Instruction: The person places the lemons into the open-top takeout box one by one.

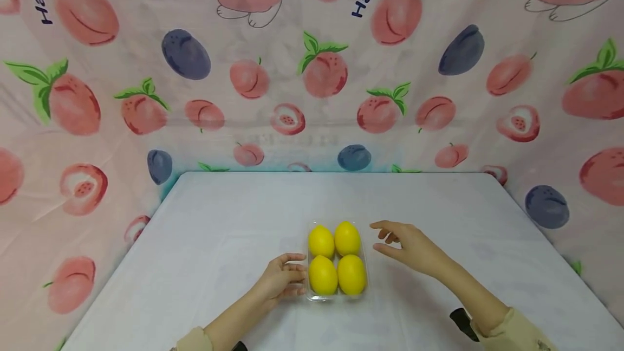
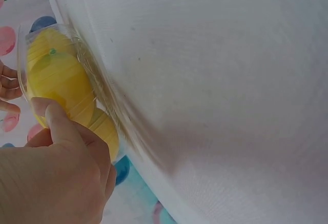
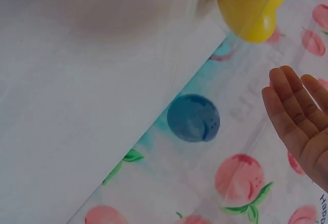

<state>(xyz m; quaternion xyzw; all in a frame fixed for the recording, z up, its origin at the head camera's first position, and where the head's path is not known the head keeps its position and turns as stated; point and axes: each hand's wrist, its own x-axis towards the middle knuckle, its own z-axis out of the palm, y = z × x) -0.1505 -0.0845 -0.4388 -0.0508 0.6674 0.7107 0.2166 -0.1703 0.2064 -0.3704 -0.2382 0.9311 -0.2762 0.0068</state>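
A clear plastic box [image 1: 319,299] holds several bright yellow lemons [image 1: 351,274], set in two rows of two, on the white table. My left hand [image 1: 279,279] is at the box's left side, its fingers spread along the wall. In the left wrist view the left hand [image 2: 72,162] has its fingertips right at the box, overlapping a lemon [image 2: 61,83]. My right hand [image 1: 407,244] hovers off the box's right side, with a gap between them. Seen from the right wrist, the right hand [image 3: 300,114] has loosely extended fingers and holds nothing.
The white cloth-covered table [image 1: 234,215] reaches back to a pink curtain [image 1: 273,31] printed with peaches and dark blue fruit. This curtain also hangs along both sides. A black piece [image 1: 463,324] shows by the right sleeve [image 1: 517,332].
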